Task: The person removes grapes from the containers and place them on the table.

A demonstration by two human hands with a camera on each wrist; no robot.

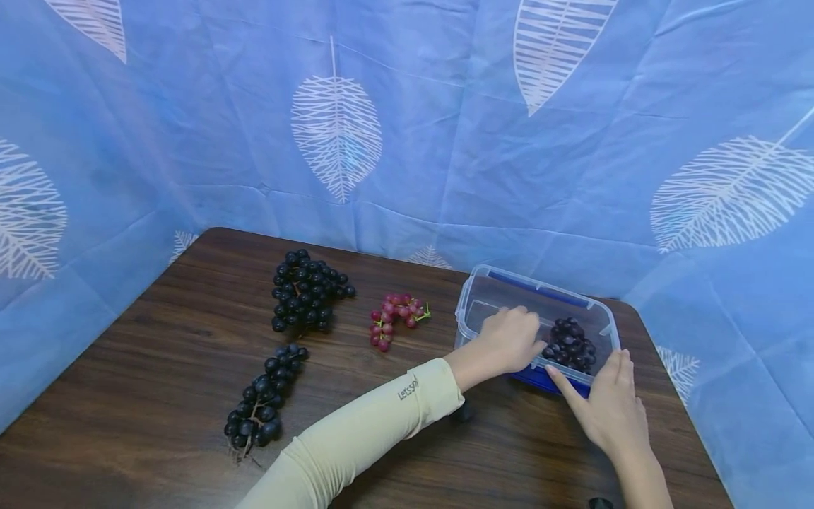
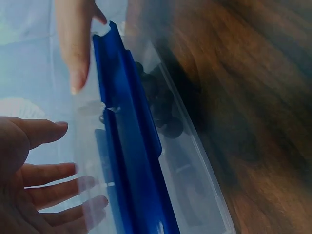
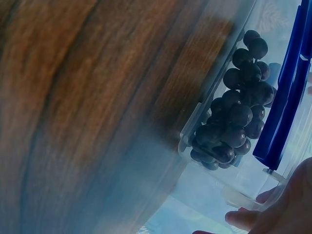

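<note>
A clear plastic box (image 1: 607, 311) with blue latch flaps (image 1: 540, 378) stands at the right of the table, its top uncovered. A bunch of dark purple grapes (image 1: 570, 344) lies inside at its right end. My left hand (image 1: 509, 339) reaches over the front rim, left of these grapes. Its fingers (image 2: 53, 190) are spread and bare of any grapes, the tips showing through the clear wall. At the front right corner is my right hand (image 1: 613, 410), its thumb stretched along the front rim and its fingers extended along the right end.
Left of the box lies a small bunch of red grapes (image 1: 388, 322). Farther left are a large black grape bunch (image 1: 305, 290) and a long black one (image 1: 263, 399). A blue leaf-print curtain (image 1: 413, 177) hangs behind the brown wooden table (image 1: 146, 367).
</note>
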